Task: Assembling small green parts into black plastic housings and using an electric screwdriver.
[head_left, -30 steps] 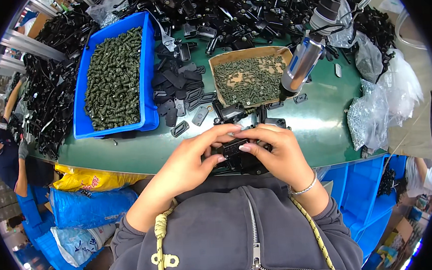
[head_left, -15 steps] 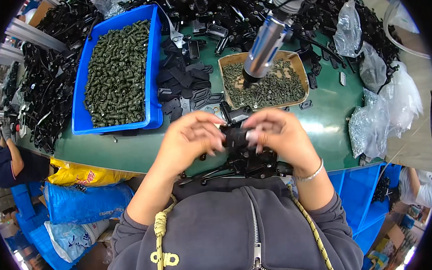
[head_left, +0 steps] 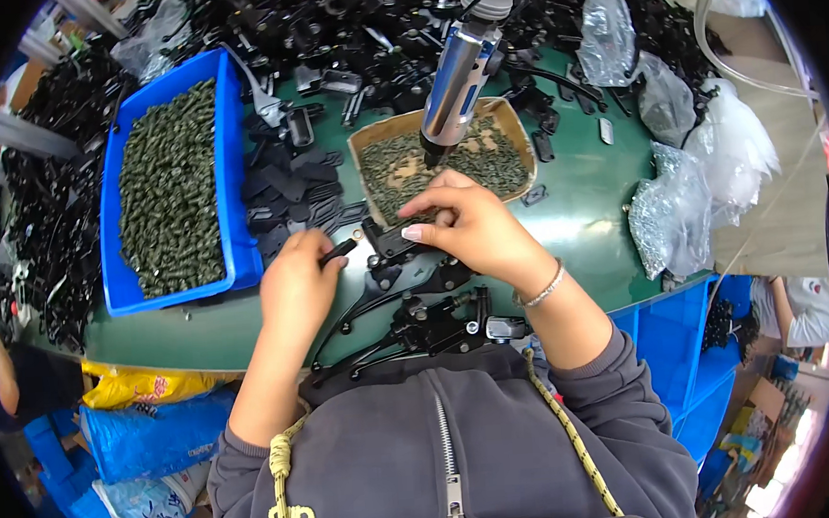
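My left hand (head_left: 297,280) is closed on a small black part (head_left: 338,252), which sticks out past the thumb and fingertips toward the middle of the bench. My right hand (head_left: 474,227) is at the near edge of a shallow cardboard box (head_left: 529,152) of small screws, with thumb and forefinger apart. Its thumb tip lies over or against a black rectangular piece (head_left: 390,241); contact is unclear. Black lever assemblies (head_left: 414,325) lie on the bench between my forearms. A silver electric screwdriver (head_left: 452,90) hangs with its tip above the box.
At the left, a blue bin (head_left: 237,175) holds many dark green threaded parts. Flat black plates (head_left: 286,181) lie beside it. Heaps of black parts (head_left: 343,16) cover the far bench. Clear plastic bags (head_left: 668,210) lie at the right. Another person's arm (head_left: 786,307) shows at far right.
My hands have parted from a blurred black part held between them. The left now holds a small black part; the right has moved up to the box edge. The whole view has shifted.
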### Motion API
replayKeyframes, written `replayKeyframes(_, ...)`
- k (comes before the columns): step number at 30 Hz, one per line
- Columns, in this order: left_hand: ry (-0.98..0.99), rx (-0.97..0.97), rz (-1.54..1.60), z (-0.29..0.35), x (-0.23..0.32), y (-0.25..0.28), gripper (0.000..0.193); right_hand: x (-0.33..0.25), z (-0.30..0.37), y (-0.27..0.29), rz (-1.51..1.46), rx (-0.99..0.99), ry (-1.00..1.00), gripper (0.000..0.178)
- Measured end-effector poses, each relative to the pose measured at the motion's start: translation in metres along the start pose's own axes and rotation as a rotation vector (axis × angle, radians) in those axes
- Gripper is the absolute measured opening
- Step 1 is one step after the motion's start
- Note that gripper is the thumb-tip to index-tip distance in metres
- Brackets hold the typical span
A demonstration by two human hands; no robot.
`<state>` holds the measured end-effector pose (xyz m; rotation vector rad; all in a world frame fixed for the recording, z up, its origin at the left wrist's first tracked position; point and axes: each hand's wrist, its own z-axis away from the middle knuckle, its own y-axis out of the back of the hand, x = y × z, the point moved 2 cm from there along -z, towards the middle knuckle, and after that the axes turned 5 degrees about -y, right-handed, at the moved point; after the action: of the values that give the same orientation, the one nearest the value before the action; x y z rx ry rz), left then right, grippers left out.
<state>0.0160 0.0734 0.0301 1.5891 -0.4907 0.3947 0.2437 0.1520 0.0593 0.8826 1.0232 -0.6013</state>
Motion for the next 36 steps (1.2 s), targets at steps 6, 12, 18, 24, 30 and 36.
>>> replayKeyframes(6, 0.305, 0.098, 0.533, 0.021, -0.017, 0.011, 0.016, 0.079, 0.018, 0.112, 0.022, 0.557, -0.241, 0.021)
replayKeyframes(12, 0.329, 0.054, 0.818, 0.022, -0.011, 0.013, 0.018, 0.104, -0.010, 0.119, 0.990, 0.904, 0.003, 0.026)
replayKeyframes(18, 0.297, 0.105, 1.039, 0.025, -0.004, 0.010, 0.024, 0.107, 0.011, 0.110, 0.951, 0.872, -0.033, 0.023)
replayKeyframes(24, 0.283, 0.140, 1.103, 0.035, -0.016, 0.016, 0.026, 0.107, 0.132, 0.093, 0.780, 0.777, -0.084, 0.023)
replayKeyframes(30, 0.251, 0.098, 1.158, 0.023, 0.008, 0.014, 0.033, 0.101, 0.210, 0.042, 0.615, 0.662, -0.080, 0.037)
replayKeyframes(36, 0.296, -0.040, 1.290, 0.017, 0.037, 0.007, 0.022, 0.112, 0.221, 0.025, 0.810, 0.620, 0.161, 0.037)
